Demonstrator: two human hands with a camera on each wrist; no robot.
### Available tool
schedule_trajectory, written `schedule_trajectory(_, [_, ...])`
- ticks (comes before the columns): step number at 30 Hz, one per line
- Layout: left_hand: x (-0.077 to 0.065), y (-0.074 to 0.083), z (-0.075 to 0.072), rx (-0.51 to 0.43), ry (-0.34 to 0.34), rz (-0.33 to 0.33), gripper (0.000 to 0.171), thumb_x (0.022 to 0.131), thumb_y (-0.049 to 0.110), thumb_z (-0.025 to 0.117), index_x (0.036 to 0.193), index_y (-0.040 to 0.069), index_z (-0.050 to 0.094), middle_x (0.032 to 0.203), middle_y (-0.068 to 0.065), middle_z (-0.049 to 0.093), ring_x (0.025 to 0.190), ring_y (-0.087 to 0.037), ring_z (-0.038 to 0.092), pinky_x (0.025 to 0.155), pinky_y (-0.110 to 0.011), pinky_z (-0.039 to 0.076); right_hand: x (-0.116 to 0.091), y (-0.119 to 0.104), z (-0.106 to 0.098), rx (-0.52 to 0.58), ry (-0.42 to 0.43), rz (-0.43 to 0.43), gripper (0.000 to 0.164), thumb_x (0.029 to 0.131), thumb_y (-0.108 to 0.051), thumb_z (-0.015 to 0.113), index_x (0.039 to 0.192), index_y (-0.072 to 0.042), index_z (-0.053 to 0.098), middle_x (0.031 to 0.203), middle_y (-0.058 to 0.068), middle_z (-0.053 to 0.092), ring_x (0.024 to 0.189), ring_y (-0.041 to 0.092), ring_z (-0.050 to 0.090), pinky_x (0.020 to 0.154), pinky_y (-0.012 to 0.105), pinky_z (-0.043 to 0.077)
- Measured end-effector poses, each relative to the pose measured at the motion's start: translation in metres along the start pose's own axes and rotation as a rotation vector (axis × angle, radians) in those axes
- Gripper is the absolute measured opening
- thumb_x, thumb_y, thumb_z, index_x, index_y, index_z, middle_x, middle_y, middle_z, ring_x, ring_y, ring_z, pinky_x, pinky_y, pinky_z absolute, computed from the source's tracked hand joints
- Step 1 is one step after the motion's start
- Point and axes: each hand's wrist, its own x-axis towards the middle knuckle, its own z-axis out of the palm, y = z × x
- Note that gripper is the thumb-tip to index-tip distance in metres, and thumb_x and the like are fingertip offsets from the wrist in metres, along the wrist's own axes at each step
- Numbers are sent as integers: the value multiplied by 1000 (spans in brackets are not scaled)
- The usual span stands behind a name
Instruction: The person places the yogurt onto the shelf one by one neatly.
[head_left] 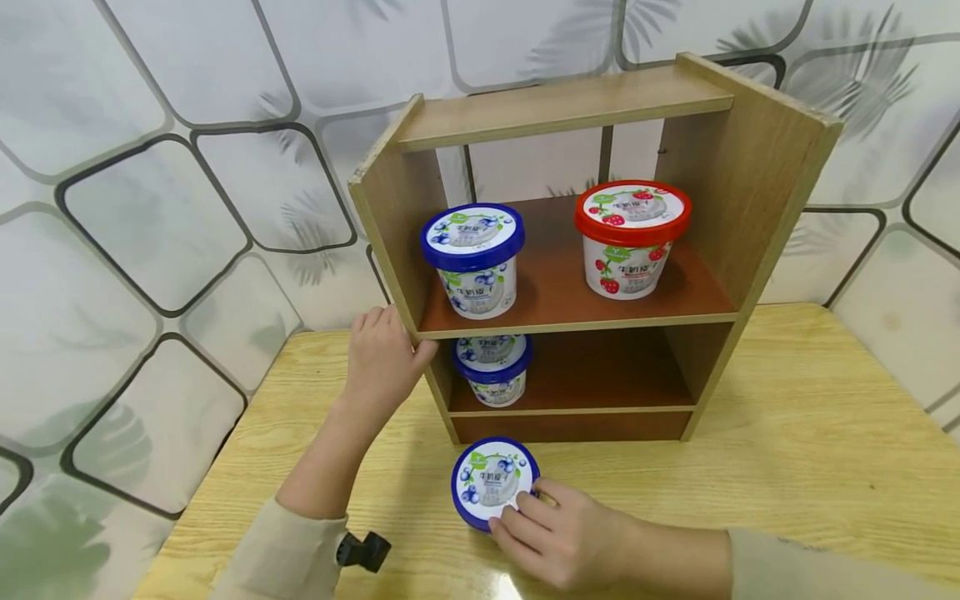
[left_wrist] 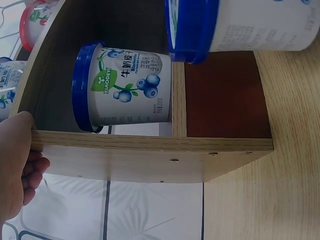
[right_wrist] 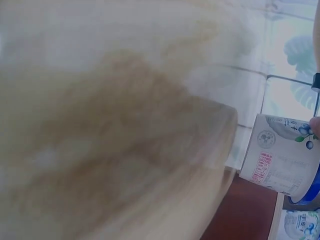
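Observation:
My left hand (head_left: 384,354) grips the left side panel of a small wooden shelf (head_left: 780,192), thumb at its front edge by the middle board. In front of the shelf, my right hand (head_left: 558,533) holds a blue-lidded blueberry tub (head_left: 491,479) by its right side, fingers near the lid's rim. That tub's printed side (right_wrist: 277,155) shows in the right wrist view, with one fingertip on it. Another blueberry tub (left_wrist: 132,90) stands on the lower level, at the left. On the upper level are a blueberry tub (head_left: 480,283) and a red-lidded strawberry tub (head_left: 630,267).
The shelf stands on a wood-grain table (head_left: 825,467), near a wall (head_left: 225,192) with a tile-and-leaf pattern. Its top board (head_left: 562,104) spans the upper level. A black strap device (head_left: 363,552) sits at the left wrist.

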Motion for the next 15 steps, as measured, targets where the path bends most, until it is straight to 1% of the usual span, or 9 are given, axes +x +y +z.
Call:
schedule_trajectory(5, [0, 0, 0, -5, 9, 6, 28, 79, 22, 59, 90, -3, 56, 78, -19, 63, 77, -36, 57, 73, -43, 41, -4, 7, -5, -3, 21, -14, 28, 92, -12, 43, 90, -12, 71, 81, -1, 68, 69, 13, 62, 60, 28, 52])
schedule_trajectory(10, [1, 0, -1, -10, 24, 9, 26, 78, 22, 58, 87, -3, 55, 76, -19, 61, 76, -36, 56, 72, -43, 41, -4, 14, -10, -15, 77, -44, 27, 92, -11, 44, 87, -12, 71, 79, -1, 67, 65, 12, 60, 59, 27, 51])
schedule_trajectory(15, [1, 0, 0, -9, 24, 9, 25, 78, 22, 58, 86, -2, 55, 75, -18, 61, 75, -37, 56, 71, -43, 40, -4, 21, -18, -11, 121, -61, 26, 93, -10, 45, 85, -11, 70, 77, -1, 67, 64, 12, 59, 58, 26, 51])
